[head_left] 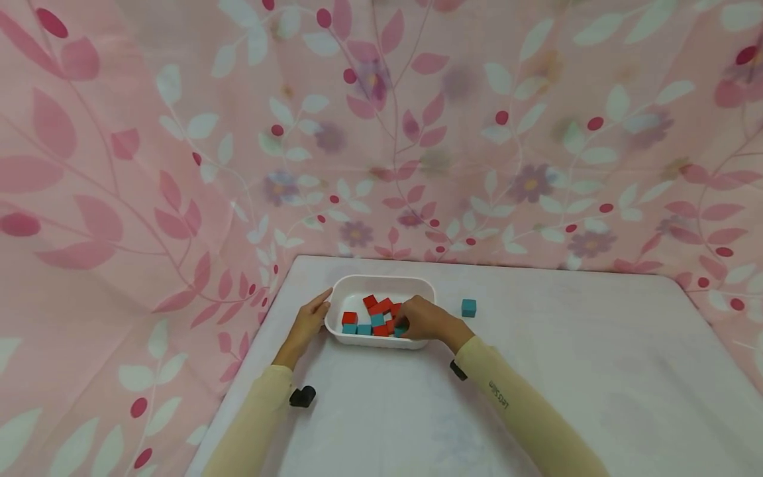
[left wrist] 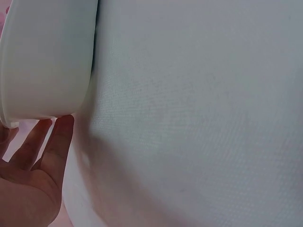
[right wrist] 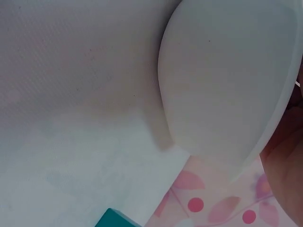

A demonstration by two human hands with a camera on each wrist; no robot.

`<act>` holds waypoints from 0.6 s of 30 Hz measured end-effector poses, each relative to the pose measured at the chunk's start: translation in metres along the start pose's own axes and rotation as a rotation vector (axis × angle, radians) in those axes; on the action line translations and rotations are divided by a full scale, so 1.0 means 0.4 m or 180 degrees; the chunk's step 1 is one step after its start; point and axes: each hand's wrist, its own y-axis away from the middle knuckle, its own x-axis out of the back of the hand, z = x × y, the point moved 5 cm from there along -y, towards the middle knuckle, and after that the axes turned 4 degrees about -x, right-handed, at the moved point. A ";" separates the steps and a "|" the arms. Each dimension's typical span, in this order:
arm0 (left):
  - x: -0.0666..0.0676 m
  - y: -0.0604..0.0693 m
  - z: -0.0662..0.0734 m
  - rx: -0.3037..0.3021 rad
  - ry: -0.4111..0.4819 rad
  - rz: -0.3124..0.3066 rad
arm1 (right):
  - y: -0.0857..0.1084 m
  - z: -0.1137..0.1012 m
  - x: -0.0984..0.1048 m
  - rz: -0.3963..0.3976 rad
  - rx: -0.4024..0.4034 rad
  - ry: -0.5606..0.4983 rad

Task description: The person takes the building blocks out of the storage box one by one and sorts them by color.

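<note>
The right hand (head_left: pixel 424 319) reaches over the right end of a white tray (head_left: pixel 348 295), its grip bent down among the blocks inside. The fingers are curved, with a teal block (head_left: pixel 400 333) at their tips; whether they pinch it cannot be told, since the hand covers the spot and the right wrist view shows mostly the tray's outer wall. The left hand's (head_left: pixel 306 324) grip is spread, its fairly straight fingers touching the tray's left end below the rim.

Just left of the right fingers, red blocks (head_left: pixel 381 331) and a teal block in the middle (head_left: pixel 378 320) lie in a loose cluster. Farther left, a teal pair (head_left: pixel 364 330) sits side by side along the near wall, with a red block (head_left: pixel 350 318) directly behind or on one of them.

The tray lies lengthwise near the far left corner of the white counter (head_left: pixel 566 371), close to the left edge. Right of it, well apart, a single teal block (head_left: pixel 469 308) rests on the counter toward the far edge.

Light sleeves (head_left: pixel 518 404) cover both forearms, and pink floral cloth (head_left: pixel 465 132) hangs beyond the far edge.
</note>
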 end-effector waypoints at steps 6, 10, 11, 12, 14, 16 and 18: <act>-0.003 0.001 0.005 -0.0049 0.0022 -0.0005 | -0.001 0.009 -0.007 -0.0029 -0.0110 0.0022; -0.005 0.000 0.004 -0.0042 0.0046 -0.0009 | -0.002 0.016 -0.009 -0.0022 -0.0096 -0.0053; -0.006 0.000 0.004 -0.0033 0.0049 -0.0006 | -0.003 0.018 -0.009 -0.0012 -0.0079 -0.0077; -0.006 0.000 0.004 -0.0033 0.0062 -0.0007 | -0.002 0.019 -0.008 -0.0004 -0.0071 -0.0089; -0.006 0.000 0.002 -0.0023 0.0064 -0.0006 | 0.000 0.020 -0.006 0.0017 -0.0033 -0.0100; -0.006 -0.001 0.002 -0.0019 0.0054 -0.0001 | 0.004 0.016 -0.001 0.0034 0.0023 -0.0089; -0.005 -0.001 0.003 -0.0019 0.0034 0.0004 | 0.011 0.010 0.008 0.0064 0.0072 -0.0105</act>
